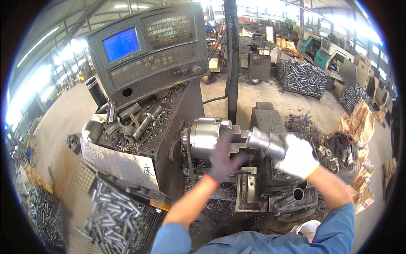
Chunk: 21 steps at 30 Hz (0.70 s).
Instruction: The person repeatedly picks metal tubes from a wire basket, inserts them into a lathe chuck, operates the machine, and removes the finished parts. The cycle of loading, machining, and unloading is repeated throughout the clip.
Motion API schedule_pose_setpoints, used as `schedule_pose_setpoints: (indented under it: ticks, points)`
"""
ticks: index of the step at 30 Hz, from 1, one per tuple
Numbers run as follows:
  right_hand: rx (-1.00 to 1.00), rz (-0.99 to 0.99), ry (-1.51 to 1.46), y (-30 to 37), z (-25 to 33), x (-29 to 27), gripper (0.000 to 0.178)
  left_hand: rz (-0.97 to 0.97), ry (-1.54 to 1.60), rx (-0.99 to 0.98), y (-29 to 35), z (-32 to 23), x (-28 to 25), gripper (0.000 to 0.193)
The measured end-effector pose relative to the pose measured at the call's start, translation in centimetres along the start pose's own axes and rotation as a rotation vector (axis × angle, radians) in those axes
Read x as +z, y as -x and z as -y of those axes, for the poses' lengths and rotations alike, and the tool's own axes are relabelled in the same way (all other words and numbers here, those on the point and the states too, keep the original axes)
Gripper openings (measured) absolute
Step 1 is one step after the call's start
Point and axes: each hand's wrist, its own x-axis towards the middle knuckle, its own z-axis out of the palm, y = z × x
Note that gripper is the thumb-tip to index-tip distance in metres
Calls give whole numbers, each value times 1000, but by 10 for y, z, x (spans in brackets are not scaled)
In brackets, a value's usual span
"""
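Note:
My right hand (299, 157), in a white glove, is closed around the rear end of a shiny stepped metal cylinder (264, 142). The free end of this cylinder points left toward the jaws of a lathe chuck (205, 135); it seems apart from them, though motion blurs it. My left hand (223, 161) wears a dark glove with a red cuff. Its fingers stretch upward in front of the chuck jaws, the thumb is spread, and nothing shows in it. Whether it touches the chuck I cannot tell. Below my right hand, a hollow metal tube (292, 197) lies on the machine.
A control panel (156, 51) with a blue screen rises at the upper left. Tools and metal parts (141, 120) lie on the chip-strewn headstock. A wire crate of metal cylinders (112, 216) stands at lower left. Metal chips (302, 125) and brown paper (363, 120) are at right.

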Motion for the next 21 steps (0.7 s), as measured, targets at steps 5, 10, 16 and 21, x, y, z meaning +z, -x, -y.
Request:
schedule_pose_setpoints:
  ticks: [5, 10, 16, 21]
  points:
    - [-44, 145, -315, 82, 43, 88, 81, -167, 1081, -1111, 127, -69, 52, 57]
    - [148, 591, -829, 124, 10, 208, 87, -5, 1097, -1556, 182, -44, 43, 53]
    - [-169, 389, -703, 190, -60, 279, 52, -25, 1436, -1697, 211, -49, 40, 71]
    - [599, 943, -957, 370, -197, 226, 45, -121, 1283, -1689, 230, -28, 25, 66]
